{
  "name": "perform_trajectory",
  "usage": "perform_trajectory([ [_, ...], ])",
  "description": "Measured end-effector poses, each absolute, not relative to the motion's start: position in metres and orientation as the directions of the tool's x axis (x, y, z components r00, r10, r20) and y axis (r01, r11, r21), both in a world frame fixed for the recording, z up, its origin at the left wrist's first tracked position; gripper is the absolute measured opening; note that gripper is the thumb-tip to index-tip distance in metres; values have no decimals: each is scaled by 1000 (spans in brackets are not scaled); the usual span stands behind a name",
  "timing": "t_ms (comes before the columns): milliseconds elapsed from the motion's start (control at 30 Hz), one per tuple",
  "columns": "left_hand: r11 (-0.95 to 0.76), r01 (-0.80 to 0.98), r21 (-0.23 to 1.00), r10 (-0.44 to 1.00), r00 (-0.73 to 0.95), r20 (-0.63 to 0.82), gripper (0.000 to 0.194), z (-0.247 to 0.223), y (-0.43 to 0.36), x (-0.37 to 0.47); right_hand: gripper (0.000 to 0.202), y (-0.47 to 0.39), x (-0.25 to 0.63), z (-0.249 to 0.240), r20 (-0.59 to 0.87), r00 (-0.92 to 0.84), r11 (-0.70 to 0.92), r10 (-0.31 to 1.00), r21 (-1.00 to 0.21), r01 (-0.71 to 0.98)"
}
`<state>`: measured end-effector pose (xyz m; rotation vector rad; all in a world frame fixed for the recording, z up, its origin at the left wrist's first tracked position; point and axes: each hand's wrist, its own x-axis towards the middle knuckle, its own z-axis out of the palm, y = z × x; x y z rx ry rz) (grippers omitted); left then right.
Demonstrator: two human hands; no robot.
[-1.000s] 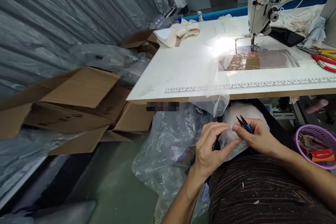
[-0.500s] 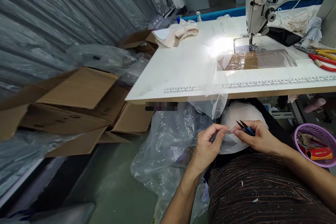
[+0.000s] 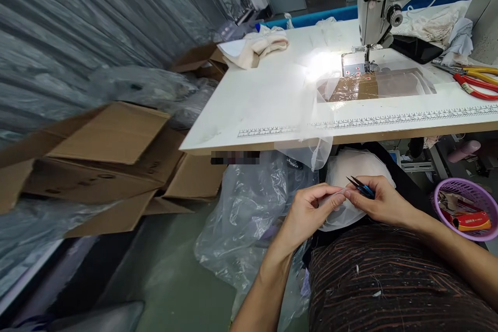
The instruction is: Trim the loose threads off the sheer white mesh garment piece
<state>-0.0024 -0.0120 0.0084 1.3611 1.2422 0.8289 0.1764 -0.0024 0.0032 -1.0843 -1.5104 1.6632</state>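
Observation:
Over my lap lies a pile of sheer white fabric [image 3: 360,163]. My left hand [image 3: 309,212] pinches a thin edge of this fabric between thumb and fingers. Right beside it, my right hand [image 3: 379,199] pinches the same edge, with the fingertips of both hands nearly touching. Small blue-handled thread snips [image 3: 361,188] are also tucked in my right hand, their dark blades pointing up and left. Another sheer white piece [image 3: 317,150] hangs over the table's front edge, above my left hand.
A white sewing table [image 3: 268,98] carries a sewing machine [image 3: 368,5], red- and yellow-handled scissors [image 3: 476,85], a black object [image 3: 416,49] and cloth. Cardboard boxes [image 3: 112,135] and clear plastic [image 3: 249,207] lie at left. A purple basket [image 3: 467,187] stands at right.
My left hand has turned flatter, and its fingertips have shifted slightly right along the fabric edge. My right hand keeps its pinch and the snips. The whole view has shifted slightly.

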Motion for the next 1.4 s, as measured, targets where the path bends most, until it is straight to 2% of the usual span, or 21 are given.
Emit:
perform_trajectory([
  [67,134,209,969,950,250,-185,25,11,-10,-4,43,-4,178,3,-172,-464,-162,869,-985,62],
  [200,301,116,947,892,317,-322,33,13,-7,-9,39,-5,181,2,-208,-472,-207,856,-977,56],
  [300,448,31,894,814,399,-422,40,12,-6,-12,39,-5,182,2,-236,-499,-246,834,-968,47],
  [400,525,34,850,743,468,-478,42,10,-4,-15,42,-5,183,0,-237,-514,-251,824,-967,43],
  [700,481,91,872,762,448,-467,41,8,2,-15,67,-12,184,-5,-125,-499,22,857,-960,279],
  [1000,339,213,916,839,372,-397,34,17,-1,-9,55,-14,181,-6,6,-477,222,879,-890,397],
  [1400,337,211,918,849,354,-393,30,20,-2,-4,52,-17,183,-5,141,-470,410,871,-736,539],
])
